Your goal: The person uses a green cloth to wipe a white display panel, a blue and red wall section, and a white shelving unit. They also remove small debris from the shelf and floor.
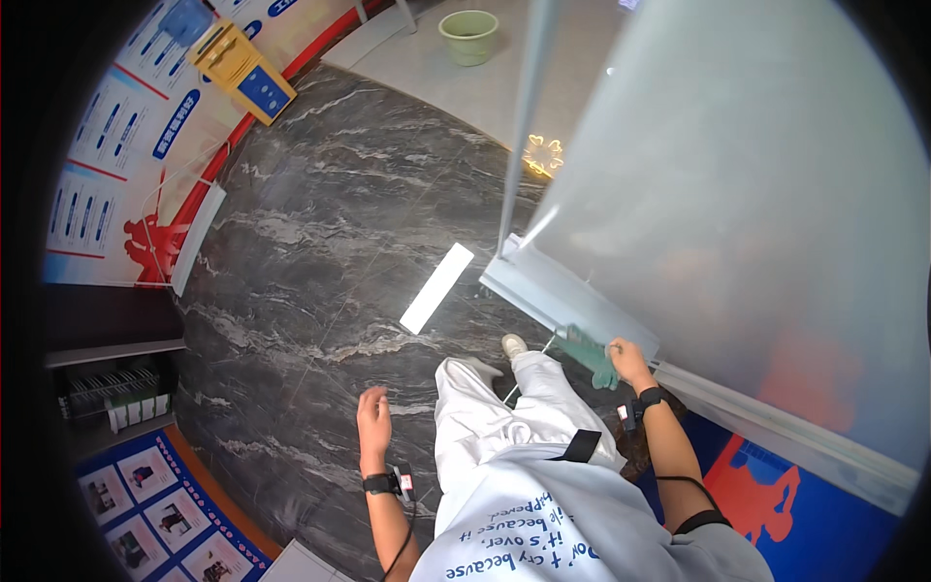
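Observation:
My right hand [631,361] grips a green cloth [585,354] at one end. The cloth hangs beside the pale ledge [560,291] along the lower edge of a large glossy panel [727,218]. Whether the cloth touches the ledge is hard to tell. My left hand [374,415] hangs over the dark floor at my left side, its fingers loosely bent and nothing in them. Both wrists wear black straps with small devices.
A bright white rectangle [436,289], perhaps a light's reflection, shows on the dark marbled floor [313,240]. Farther off are a yellow water dispenser [244,73] and a pale green bucket [469,38]. Left, a shelf [124,389] stands above a blue picture board [167,502].

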Demonstrator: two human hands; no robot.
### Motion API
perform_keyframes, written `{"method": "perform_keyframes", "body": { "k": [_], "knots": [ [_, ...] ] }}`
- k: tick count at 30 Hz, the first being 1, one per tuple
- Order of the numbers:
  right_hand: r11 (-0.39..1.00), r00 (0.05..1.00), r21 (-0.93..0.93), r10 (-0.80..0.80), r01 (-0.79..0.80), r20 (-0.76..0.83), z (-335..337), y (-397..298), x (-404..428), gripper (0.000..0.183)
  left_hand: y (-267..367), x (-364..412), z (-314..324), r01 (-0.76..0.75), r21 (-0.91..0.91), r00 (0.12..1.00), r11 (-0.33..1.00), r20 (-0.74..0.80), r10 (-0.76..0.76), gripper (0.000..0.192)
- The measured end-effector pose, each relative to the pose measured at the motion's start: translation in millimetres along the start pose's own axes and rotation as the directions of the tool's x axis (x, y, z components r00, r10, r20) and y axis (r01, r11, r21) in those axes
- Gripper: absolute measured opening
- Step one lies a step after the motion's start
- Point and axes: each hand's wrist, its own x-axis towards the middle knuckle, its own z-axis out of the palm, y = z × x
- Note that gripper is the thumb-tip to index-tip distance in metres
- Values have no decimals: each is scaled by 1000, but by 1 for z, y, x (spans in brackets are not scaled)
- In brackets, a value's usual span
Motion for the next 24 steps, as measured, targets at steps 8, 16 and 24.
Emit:
{"method": "perform_keyframes", "body": {
  "k": [8,16,24],
  "knots": [
    [941,930,151,327,-304,-169,102,-119,87,20,-172,24,-95,610,-400,735,684,-36,-677,28],
    [985,958,154,114,-75,-263,193,-214,137,23,-219,269,-240,365,-248,890,897,-187,-415,25],
    [847,817,167,532,-505,-222,235,-186,117,26,-81,545,-185,56,-285,998,957,-24,-65,25]
  ]
}}
